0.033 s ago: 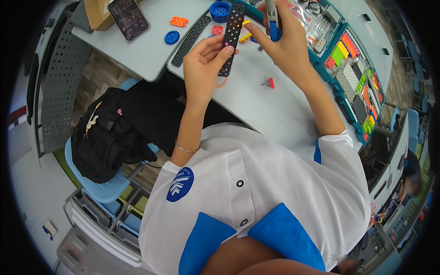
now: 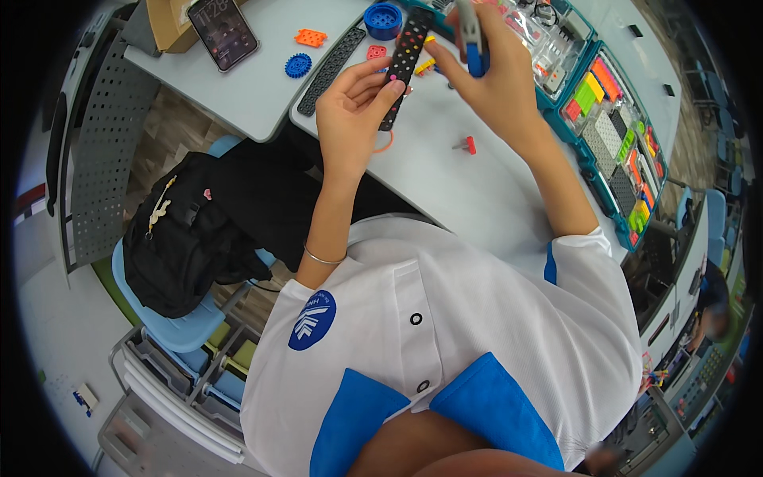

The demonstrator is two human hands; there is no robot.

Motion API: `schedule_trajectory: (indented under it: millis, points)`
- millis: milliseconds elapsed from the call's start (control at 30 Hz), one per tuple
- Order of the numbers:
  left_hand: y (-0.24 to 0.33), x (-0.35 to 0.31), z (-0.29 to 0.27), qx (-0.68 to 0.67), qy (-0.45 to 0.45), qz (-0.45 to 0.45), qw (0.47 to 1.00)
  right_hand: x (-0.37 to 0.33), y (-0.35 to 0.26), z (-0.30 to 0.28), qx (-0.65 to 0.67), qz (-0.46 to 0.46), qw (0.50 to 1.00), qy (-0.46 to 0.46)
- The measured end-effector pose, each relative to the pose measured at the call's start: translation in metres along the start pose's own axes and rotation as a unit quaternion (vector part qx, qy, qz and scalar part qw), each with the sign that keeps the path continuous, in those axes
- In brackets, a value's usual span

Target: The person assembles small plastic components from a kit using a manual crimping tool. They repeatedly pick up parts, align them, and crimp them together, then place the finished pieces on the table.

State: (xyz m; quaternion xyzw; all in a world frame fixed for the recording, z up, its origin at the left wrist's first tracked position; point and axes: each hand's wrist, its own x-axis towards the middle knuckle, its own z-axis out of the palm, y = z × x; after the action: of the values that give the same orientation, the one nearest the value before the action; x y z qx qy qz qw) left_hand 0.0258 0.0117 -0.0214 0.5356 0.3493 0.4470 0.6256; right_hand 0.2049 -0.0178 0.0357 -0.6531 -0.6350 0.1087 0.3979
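My left hand (image 2: 355, 119) pinches a long black perforated building plate (image 2: 408, 49) between thumb and fingers. It stands tilted above the table, dotted with small coloured pegs, with a pink one beside my thumb. In my right hand (image 2: 501, 75) is a grey hand tool with a blue part (image 2: 475, 60), held close to the plate's right side; its far end is cut off by the picture's upper edge. Yellow pieces (image 2: 426, 65) show between the plate and my right hand. Under my left hand a thin orange loop (image 2: 386, 143) hangs near the table edge.
A red piece with a grey pin (image 2: 470, 145) lies on the white table (image 2: 433, 171). Left are a second black strip (image 2: 331, 73), a blue wheel (image 2: 382, 21), a blue gear (image 2: 298, 65), an orange plate (image 2: 311, 37) and a phone (image 2: 223, 33). A teal parts case (image 2: 590, 156) stands open at right.
The black plate's upper end has swung slightly to the right. My right hand and its tool have shifted a little; both hands keep their hold.
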Motion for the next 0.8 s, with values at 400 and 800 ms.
schedule_trajectory:
  millis: [400,800]
  points:
    - [0.005,0.002,0.009,0.121,0.018,0.105,0.987,-0.004,0.01,0.011,0.004,-0.209,0.972,-0.111]
    - [0.004,-0.004,0.011,0.125,-0.005,0.086,0.988,-0.001,0.01,0.003,0.02,-0.177,0.981,-0.071]
